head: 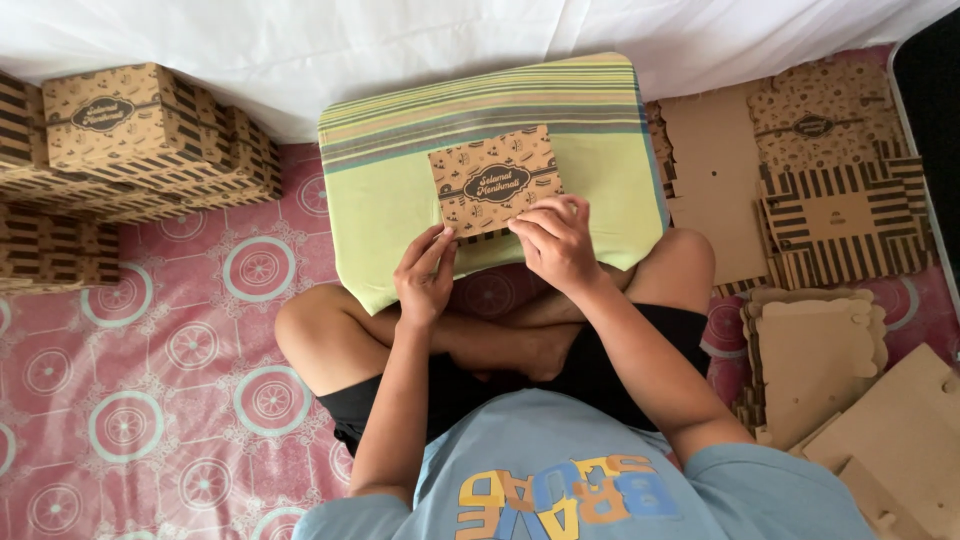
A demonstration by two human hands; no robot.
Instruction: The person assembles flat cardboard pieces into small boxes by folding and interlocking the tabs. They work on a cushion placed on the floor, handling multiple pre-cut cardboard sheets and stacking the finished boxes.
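Observation:
A brown printed cardboard box (492, 178) with a dark oval label rests on a green striped pillow (390, 195) in front of my crossed legs. My left hand (424, 272) grips the box's near left edge with the fingers curled around it. My right hand (556, 240) presses on the near right edge, fingers bent over the cardboard. The near side of the box is hidden under my hands.
Several assembled printed boxes (120, 125) are stacked at the left on a pink patterned mat (150, 400). Flat unfolded box blanks (820, 210) and plain brown cardboard pieces (815, 360) lie in piles at the right. A white sheet (400, 40) hangs behind.

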